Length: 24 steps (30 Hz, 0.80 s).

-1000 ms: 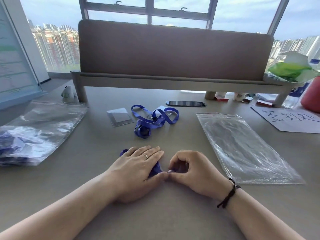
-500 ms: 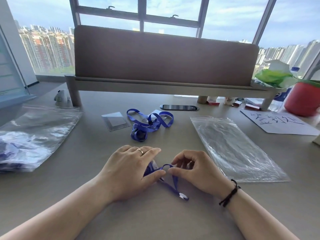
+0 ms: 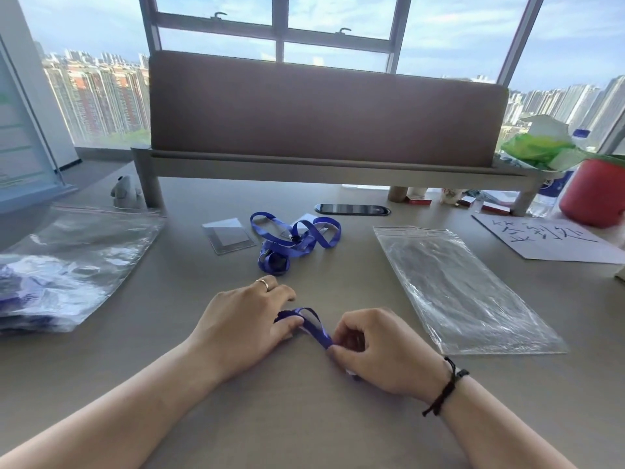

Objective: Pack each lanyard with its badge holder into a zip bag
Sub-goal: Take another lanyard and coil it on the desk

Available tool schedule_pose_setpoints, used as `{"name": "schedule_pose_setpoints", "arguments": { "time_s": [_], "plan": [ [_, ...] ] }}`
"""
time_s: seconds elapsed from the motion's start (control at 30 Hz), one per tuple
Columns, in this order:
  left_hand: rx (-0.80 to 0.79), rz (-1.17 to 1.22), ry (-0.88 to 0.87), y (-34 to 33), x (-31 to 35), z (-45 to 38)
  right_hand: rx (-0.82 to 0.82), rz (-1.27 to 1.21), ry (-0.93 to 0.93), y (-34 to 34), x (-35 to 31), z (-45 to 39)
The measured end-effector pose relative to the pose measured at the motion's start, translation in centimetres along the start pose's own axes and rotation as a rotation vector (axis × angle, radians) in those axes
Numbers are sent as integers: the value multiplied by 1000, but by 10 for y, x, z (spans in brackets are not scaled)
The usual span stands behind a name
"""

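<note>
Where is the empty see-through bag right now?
In the head view, the empty zip bag lies flat on the desk on the right, beyond the right hand, near the handwritten paper.

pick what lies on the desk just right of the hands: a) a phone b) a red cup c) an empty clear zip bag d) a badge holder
c: the empty clear zip bag lies flat on the desk to the right of the right hand, while both hands work the blue lanyard between them; the left hand grips its other end.
</note>
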<state>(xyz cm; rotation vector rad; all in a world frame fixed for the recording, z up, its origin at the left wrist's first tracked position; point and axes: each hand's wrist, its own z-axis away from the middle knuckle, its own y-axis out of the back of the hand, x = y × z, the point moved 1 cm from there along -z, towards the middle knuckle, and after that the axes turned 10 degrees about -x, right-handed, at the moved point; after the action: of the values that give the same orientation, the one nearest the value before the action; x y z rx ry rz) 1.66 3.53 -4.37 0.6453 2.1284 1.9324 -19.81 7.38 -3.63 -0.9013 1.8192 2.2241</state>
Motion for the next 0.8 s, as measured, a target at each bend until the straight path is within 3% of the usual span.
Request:
{"name": "schedule_pose_setpoints", "arguments": {
  "time_s": [0.13, 0.37, 0.47, 0.53, 0.63, 0.8],
  "plan": [
    [36, 286, 41, -4, -9, -4, 6, -20, -16, -1, -13, 0],
    [141, 780, 319, 4, -18, -17, 14, -629, -6, -4, -56, -21],
    [105, 973, 373, 3, -25, -19, -60, -586, 18, -17, -75, -34],
    [87, 981, 371, 3, -27, -18, -127, -544, 15, -26, -78, -41],
    [105, 808, 316, 6, -28, -18, -170, -610, -14, -23, -69, -42],
    [-23, 492, 156, 16, -18, -8, -79, -561, -28, 8, -31, -31]
  ]
}}
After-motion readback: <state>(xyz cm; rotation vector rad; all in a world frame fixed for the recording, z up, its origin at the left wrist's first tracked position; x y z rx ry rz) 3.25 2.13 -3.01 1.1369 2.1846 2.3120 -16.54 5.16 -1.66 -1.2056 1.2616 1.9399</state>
